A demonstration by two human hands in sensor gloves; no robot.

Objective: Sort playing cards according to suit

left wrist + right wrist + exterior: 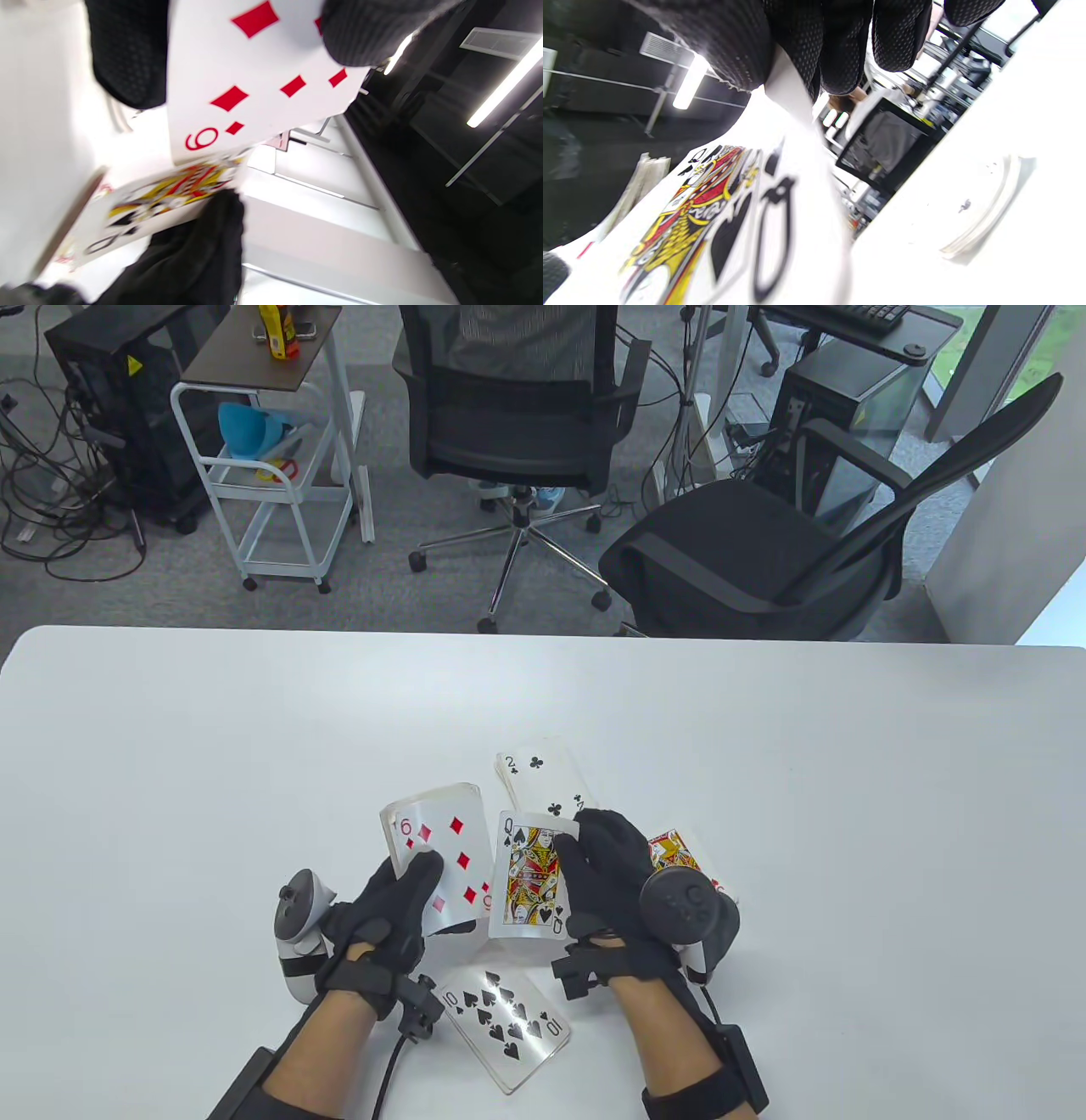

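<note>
A queen of spades (pixel 531 875) is being pinched above the white table (pixel 170 746) by the right hand (pixel 611 891), whose fingers (pixel 840 46) are being clamped on the card's edge, as the right wrist view is showing. Just beside it, a deck (pixel 437 848) with the six of diamonds (pixel 254 84) on top is being gripped by the left hand (pixel 386 920), the thumb being pressed on the card's face. A ten of spades (pixel 505 1014) is lying face up on the table between the two wrists. A pile topped by the two of clubs (pixel 543 780) is lying beyond the right hand, and a red court card (pixel 674 853) is being partly hidden behind it. Office chairs (pixel 526 415) are standing past the table's far edge.
</note>
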